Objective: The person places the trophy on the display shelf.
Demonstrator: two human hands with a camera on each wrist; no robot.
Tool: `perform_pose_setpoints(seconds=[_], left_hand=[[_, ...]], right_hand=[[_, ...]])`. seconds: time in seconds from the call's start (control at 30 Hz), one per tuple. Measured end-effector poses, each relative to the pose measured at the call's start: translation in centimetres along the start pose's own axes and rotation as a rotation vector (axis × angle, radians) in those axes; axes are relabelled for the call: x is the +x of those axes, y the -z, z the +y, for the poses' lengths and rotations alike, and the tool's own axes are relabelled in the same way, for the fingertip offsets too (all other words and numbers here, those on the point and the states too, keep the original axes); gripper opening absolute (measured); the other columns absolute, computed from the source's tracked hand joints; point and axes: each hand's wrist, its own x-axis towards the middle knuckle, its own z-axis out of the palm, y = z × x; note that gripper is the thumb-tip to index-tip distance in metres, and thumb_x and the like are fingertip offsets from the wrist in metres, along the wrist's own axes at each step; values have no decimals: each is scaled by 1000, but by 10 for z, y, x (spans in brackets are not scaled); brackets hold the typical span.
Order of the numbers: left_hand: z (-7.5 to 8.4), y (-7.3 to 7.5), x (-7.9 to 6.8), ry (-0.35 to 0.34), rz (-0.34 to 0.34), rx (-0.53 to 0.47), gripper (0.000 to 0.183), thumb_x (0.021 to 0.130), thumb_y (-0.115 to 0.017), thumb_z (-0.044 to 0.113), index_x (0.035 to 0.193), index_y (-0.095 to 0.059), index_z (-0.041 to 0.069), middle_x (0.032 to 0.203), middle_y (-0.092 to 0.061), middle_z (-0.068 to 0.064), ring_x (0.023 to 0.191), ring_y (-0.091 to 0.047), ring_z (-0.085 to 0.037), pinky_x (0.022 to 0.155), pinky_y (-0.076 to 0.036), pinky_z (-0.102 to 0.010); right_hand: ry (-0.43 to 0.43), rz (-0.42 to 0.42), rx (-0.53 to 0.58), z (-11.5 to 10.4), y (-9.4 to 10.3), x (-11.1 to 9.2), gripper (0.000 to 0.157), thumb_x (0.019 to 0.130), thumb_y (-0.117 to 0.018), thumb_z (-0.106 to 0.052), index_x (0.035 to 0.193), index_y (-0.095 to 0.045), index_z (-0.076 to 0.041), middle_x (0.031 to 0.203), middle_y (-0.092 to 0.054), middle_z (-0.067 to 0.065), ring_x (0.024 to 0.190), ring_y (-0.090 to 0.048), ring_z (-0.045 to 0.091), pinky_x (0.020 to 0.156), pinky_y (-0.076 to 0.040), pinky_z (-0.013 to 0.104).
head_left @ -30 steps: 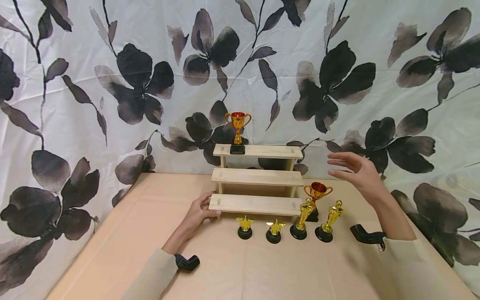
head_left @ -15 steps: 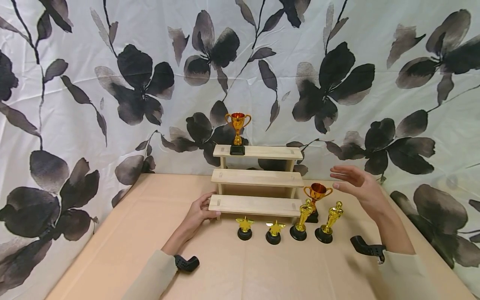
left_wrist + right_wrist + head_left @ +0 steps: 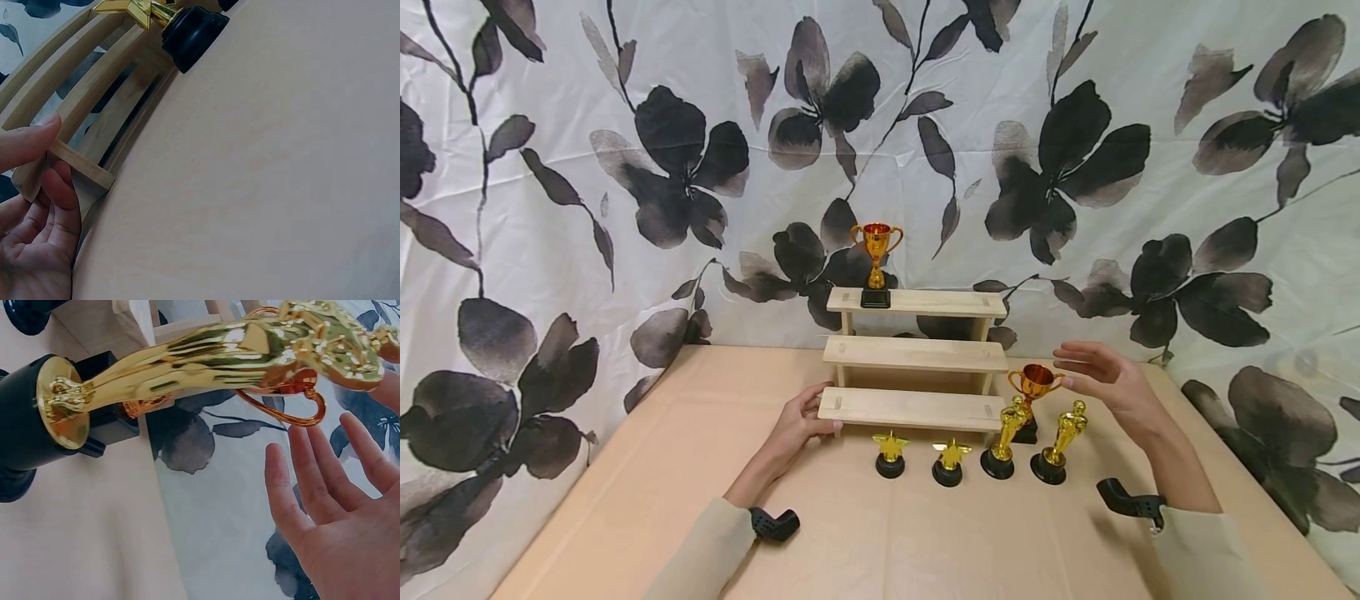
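My left hand (image 3: 797, 421) holds the left end of the lowest board of a three-tier wooden display stand (image 3: 913, 410). In the left wrist view its thumb (image 3: 37, 140) lies on the board and the fingers curl under it. My right hand (image 3: 1108, 387) is beside the orange-gold trophy cup (image 3: 1036, 382) right of the stand, fingers extended; whether it touches the cup handle (image 3: 315, 409) I cannot tell. Two golden figurine trophies (image 3: 1070, 429) stand in front of that cup and partly hide it. Another trophy cup (image 3: 877, 246) stands on the top board's left end.
Two small star trophies (image 3: 890, 450) with black bases stand on the table (image 3: 820, 533) before the stand. A floral cloth (image 3: 940, 192) hangs directly behind the stand and table.
My right hand has come down and slightly nearer to the trophy cup on the right. The left hand stays on the stand.
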Motion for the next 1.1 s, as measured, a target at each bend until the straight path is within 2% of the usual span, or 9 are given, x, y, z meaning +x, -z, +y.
perform_pose_setpoints(seconds=[0.2,0.47,0.73,0.93,1.1], left_hand=[[1,-1,0,-4,4,7,84,84,-77,1,158,-36,3,135,-61,-23,93,-65,-12,63,-47,-24],[1,-2,1,0,29,-1,83,83,-76,-1,157,-37,1,128,-64,-18,88,-65,-11,62,-48,-23],[-1,-1,0,15,26,5,83,83,-76,-1,157,-38,2,127,-64,-19,88,-65,-10,63,-48,-23],[1,-2,1,7,23,1,84,83,-75,-2,157,-36,0,128,-63,-20,87,-65,-10,62,-48,-23],[1,-1,1,5,11,2,84,83,-76,-1,157,-36,0,130,-62,-22,90,-65,-10,63,-48,-23]], right_hand=[[-31,-27,-3,8,-2,1,46,100,-66,-10,145,-53,-11,132,-65,-14,115,-64,-4,91,-51,13],[-68,-36,22,24,-3,3,49,100,-67,-10,143,-48,3,125,-63,-16,110,-65,-5,90,-53,15],[-161,-82,44,39,-9,2,48,98,-70,-11,141,-50,-5,123,-62,-20,109,-64,-3,90,-52,18],[-193,-103,84,43,-17,4,44,97,-71,-11,136,-53,-13,118,-65,-23,107,-65,-1,91,-51,17],[-199,-120,74,46,-21,4,47,96,-72,-10,138,-51,-5,116,-68,-18,107,-66,1,91,-50,18]])
